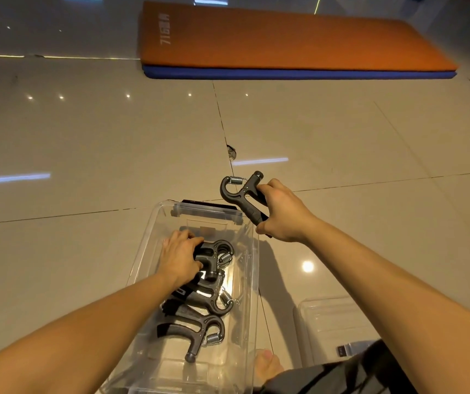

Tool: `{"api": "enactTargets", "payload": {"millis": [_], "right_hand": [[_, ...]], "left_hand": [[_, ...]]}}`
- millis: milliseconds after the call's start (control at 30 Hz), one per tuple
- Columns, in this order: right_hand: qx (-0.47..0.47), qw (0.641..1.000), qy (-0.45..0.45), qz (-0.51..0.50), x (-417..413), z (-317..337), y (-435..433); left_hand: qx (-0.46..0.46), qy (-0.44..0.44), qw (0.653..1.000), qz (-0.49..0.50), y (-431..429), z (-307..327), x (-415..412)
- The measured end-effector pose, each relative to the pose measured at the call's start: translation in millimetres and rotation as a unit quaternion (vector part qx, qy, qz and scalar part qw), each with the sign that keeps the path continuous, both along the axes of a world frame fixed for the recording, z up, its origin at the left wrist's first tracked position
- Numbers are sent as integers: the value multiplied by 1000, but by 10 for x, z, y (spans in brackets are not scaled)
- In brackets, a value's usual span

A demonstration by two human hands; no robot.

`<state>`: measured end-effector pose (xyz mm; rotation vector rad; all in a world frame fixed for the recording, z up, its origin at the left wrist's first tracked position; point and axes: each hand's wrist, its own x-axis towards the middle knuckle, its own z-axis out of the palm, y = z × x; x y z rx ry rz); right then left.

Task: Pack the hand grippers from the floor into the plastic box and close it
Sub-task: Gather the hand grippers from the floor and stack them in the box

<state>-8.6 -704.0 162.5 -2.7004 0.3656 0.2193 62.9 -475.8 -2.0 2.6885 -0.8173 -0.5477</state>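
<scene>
This looks like an indoor exercise space, though whether in a home or a gym cannot be told. A glossy beige tiled floor (85, 137) fills the frame and mirrors ceiling lights as bright spots and streaks. At the upper right lies a thick orange exercise mat (285, 38) with a blue underside. In the lower centre, a black sprung hand gripper (191, 331) lies among others like it in a clear plastic box (208, 210).

We see several dark grey sprung hand grippers (191, 331) lying in an open clear plastic box (245, 280), another gripper (242, 194) aloft beside its far right corner.
</scene>
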Motion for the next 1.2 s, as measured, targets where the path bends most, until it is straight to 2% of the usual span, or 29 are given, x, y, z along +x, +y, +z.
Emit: {"api": "enactTargets", "payload": {"millis": [100, 200, 333, 433, 533, 733, 833, 1067, 1200], "right_hand": [[0, 1000, -2, 1, 17, 38, 11], [1, 1000, -9, 5, 48, 134, 59], [-2, 999, -37, 14, 90, 317, 198], [5, 998, -59, 26, 94, 418, 352], [19, 996, -77, 33, 53, 509, 520], [8, 993, -99, 69, -123, 578, 766], [32, 992, -96, 72, -166, 621, 769], [96, 976, -180, -71, -131, 846, 617], [176, 974, -144, -23, -130, 879, 694]], "left_hand": [[-31, 42, 998, 24, -35, 241, 17], [-124, 114, 982, 82, -70, 702, 104], [-284, 201, 925, 155, -58, 1471, 225], [-370, 246, 877, 181, -20, 1901, 201], [-400, 256, 854, 213, 39, 2055, 145], [-454, 301, 781, 305, 153, 2074, 47], [-455, 287, 792, 290, 224, 2101, 20], [-384, 232, 877, 170, 372, 2221, -18], [-330, 229, 911, 98, 383, 2311, -27]]}}
